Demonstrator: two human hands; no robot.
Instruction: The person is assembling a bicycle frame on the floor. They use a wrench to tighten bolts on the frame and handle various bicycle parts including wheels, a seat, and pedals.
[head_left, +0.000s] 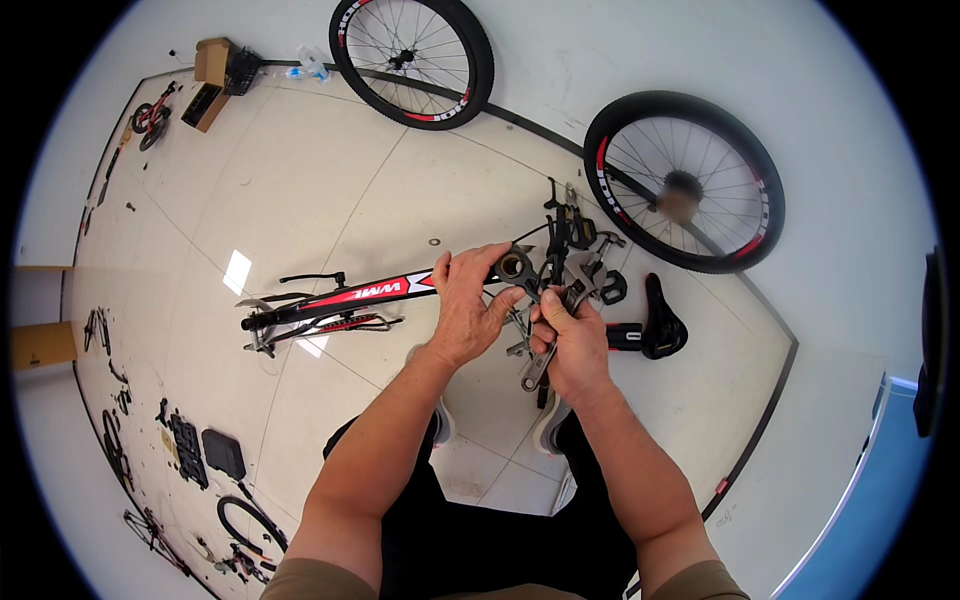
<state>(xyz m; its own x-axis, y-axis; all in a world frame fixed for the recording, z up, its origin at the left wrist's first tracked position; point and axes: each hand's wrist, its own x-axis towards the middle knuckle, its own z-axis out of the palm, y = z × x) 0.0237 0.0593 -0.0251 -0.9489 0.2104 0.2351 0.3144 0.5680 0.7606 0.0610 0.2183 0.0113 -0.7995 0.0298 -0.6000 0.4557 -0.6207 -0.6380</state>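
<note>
A black, red and white bicycle frame [375,290] slants across the middle, its open round head tube [511,266] facing up at me. My left hand [466,305] is closed around the head tube end, thumb against its rim. My right hand [577,350] is wrapped around a grey adjustable wrench [532,378]. The wrench's holed handle end pokes out below my fingers, and its jaw end lies just right of the head tube. Whether the jaws touch anything, I cannot tell. Behind both hands lies a jumble of metal tools and pedals [582,232], partly hidden.
Two wheels with black tyres, one front wheel [484,75] and one with a cassette [597,165], lean against the wall. A black saddle [662,320] on its post lies right. Far left are an open cardboard box [212,62], a black tool case [186,450] and scattered bike parts.
</note>
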